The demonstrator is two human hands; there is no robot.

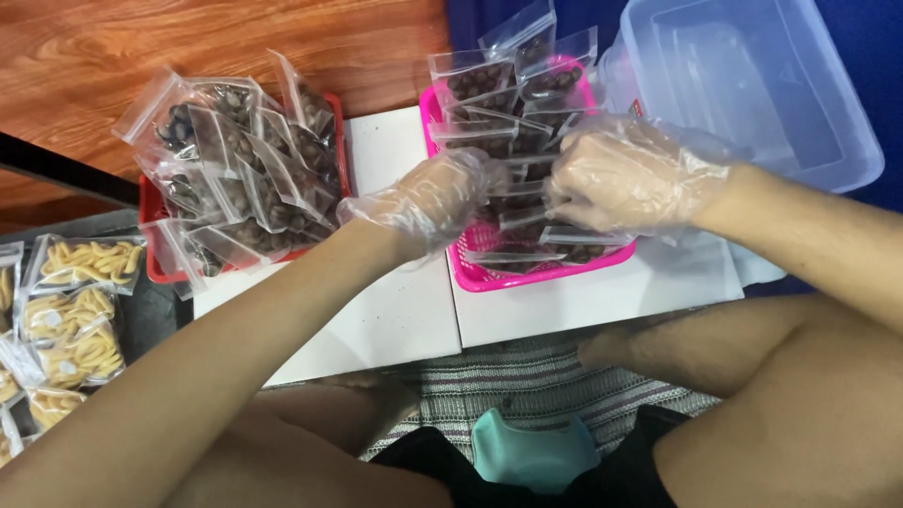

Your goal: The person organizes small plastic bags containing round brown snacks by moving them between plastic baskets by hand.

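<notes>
Both my hands wear thin clear plastic gloves and meet over a pink basket (480, 275) filled with several small clear zip bags of dark brown pieces (482, 80). My left hand (428, 199) and my right hand (625, 179) pinch the same small clear bag (513, 199) between them, just above the basket. The bag's contents are mostly hidden by my fingers.
A red basket (150, 209) at the left is heaped with more bags of dark pieces (240, 155). Bags of yellow snack sticks (80, 301) lie at the far left. A clear plastic tub (752, 85) stands at the back right. White boards (395, 320) carry the baskets.
</notes>
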